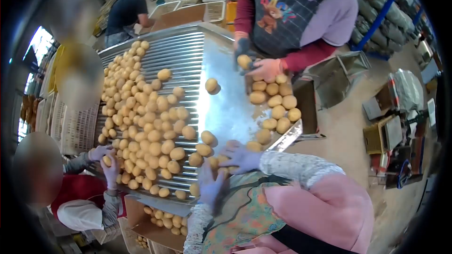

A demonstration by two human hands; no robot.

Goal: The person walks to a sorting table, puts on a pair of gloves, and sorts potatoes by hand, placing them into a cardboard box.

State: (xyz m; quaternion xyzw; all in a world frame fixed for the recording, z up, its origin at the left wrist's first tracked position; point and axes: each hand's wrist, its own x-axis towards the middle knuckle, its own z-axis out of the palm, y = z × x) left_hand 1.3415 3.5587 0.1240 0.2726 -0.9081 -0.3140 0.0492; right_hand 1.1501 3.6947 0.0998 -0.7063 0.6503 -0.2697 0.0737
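My left hand, in a purple glove, rests at the near edge of the metal sorting table with its fingers apart beside several potatoes. My right hand, gloved the same way, reaches in from the right with fingers stretched out over the potatoes. Between the two hands sits a small cluster of potatoes, partly covered by my fingers. Just beyond them, single potatoes lie where the rollers meet the smooth metal plate. Neither hand is plainly wrapped around a potato.
A big heap of potatoes covers the rollers on the left. Across the table, a co-worker's gloved hand is by a group of potatoes. Another co-worker's hands handle potatoes at left. A cardboard box with potatoes stands below.
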